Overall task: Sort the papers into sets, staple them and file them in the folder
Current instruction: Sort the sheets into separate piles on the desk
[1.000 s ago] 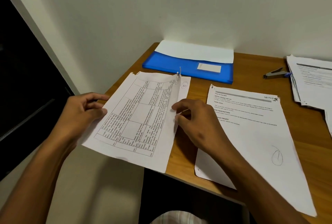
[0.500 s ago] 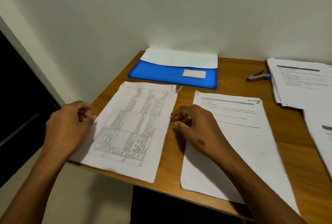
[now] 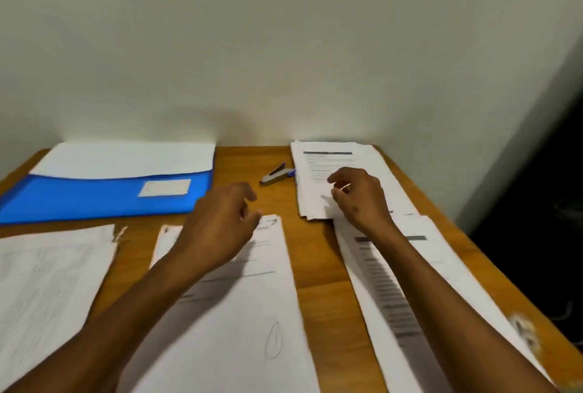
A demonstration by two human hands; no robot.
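The wooden surface stands against a pale wall. At its far left lies the blue folder, flat, with white sheets protruding from its far edge. A stapler lies between the folder and a stack of printed papers at the far right, its blue end just beside the stack's left edge.

Nearer the person lie three further lots: a set printed with a table at the left, a middle sheet bearing a pencilled loop, and a right-hand set with dense text.

The left hand hovers over the top of the middle sheet, fingers loosely curled and grasping nothing. The right hand rests over the near corner of the far stack, fingers bent; whether they pinch a sheet cannot be told from the blurred view.
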